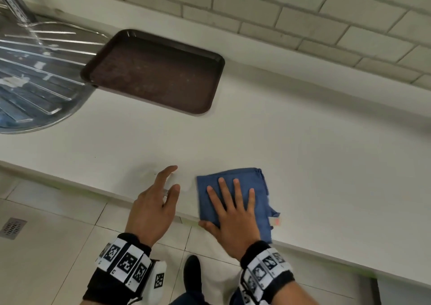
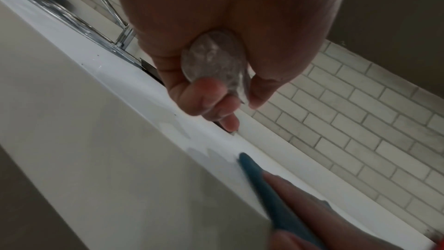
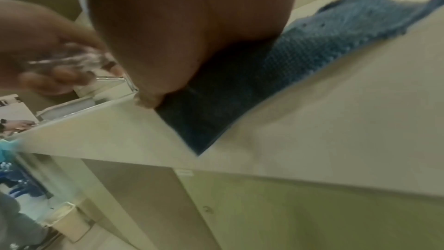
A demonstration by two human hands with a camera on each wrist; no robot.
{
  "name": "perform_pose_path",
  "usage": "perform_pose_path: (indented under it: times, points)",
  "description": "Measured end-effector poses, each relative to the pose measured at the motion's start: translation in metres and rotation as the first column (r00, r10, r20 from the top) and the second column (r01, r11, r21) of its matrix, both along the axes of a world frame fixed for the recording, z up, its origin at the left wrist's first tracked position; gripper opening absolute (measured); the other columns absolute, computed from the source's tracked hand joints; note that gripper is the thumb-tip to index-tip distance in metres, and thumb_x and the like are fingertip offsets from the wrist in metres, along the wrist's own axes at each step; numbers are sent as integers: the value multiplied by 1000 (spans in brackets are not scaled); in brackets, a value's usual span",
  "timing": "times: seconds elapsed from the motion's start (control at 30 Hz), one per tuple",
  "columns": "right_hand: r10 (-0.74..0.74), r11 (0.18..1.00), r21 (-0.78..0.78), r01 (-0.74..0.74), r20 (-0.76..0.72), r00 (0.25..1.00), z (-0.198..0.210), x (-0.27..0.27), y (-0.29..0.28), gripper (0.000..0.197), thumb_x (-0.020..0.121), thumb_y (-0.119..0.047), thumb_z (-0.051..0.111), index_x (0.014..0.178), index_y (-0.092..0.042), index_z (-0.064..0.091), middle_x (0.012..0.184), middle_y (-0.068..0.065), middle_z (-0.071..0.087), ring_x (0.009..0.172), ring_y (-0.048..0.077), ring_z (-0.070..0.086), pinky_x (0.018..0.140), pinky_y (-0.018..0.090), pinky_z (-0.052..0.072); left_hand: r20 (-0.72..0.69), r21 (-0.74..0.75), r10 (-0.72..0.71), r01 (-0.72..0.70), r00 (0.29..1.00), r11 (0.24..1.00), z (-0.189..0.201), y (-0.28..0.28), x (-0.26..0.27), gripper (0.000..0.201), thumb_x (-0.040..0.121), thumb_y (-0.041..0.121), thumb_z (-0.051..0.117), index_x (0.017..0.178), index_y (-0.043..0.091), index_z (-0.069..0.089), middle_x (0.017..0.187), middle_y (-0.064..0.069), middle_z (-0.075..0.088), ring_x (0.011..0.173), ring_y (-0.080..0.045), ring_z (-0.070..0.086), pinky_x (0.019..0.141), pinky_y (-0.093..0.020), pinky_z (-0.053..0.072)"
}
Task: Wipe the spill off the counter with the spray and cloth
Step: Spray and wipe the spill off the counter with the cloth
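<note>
One blue cloth [image 1: 233, 195] lower centre, one brown tray [image 1: 154, 71] upper left, one clear bottle [image 2: 213, 62], two hands.

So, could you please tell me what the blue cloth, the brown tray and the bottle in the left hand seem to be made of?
Blue cloth: woven fabric, likely microfibre; knobbly weave and frayed edge in the right wrist view.
Brown tray: probably moulded plastic, matte, with a raised rim.
Bottle: clear plastic, apparently; its see-through base shows in the left hand.

No words, brands or numbers can be read anywhere (the wristbands [image 1: 126, 261] carry only black-and-white square code patterns).
</note>
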State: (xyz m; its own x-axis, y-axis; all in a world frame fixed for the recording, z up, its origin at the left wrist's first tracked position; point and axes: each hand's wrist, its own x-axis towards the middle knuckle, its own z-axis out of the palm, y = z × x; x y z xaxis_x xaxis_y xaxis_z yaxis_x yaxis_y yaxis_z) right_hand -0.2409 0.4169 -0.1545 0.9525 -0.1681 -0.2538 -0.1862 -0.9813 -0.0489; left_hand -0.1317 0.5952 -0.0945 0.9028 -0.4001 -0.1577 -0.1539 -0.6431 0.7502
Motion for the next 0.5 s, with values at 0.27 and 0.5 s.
perform_pose_path:
  times: [0.27, 0.5]
  points:
    - [76, 997, 12, -78, 109, 991, -6, 0, 16, 74, 93, -57, 46, 155, -31, 15, 164, 2, 13, 149, 35, 6, 112, 65, 13, 15, -10, -93, 93, 996, 996, 10, -21, -18, 44, 100, 46, 39, 143, 48, 32, 91, 6, 65, 82, -13, 63, 74, -29, 50]
    - [-111, 993, -27, 113, 67, 992, -10, -90, -69, 77, 90, -70, 39, 155, -35, 15, 163, -3, 14, 150, 29, 12, 115, 60, 14, 10, 2, -157, 157, 987, 988, 7, -46, -39, 45, 100, 44, 41, 143, 48, 32, 99, 4, 70, 101, -12, 61, 83, -34, 47]
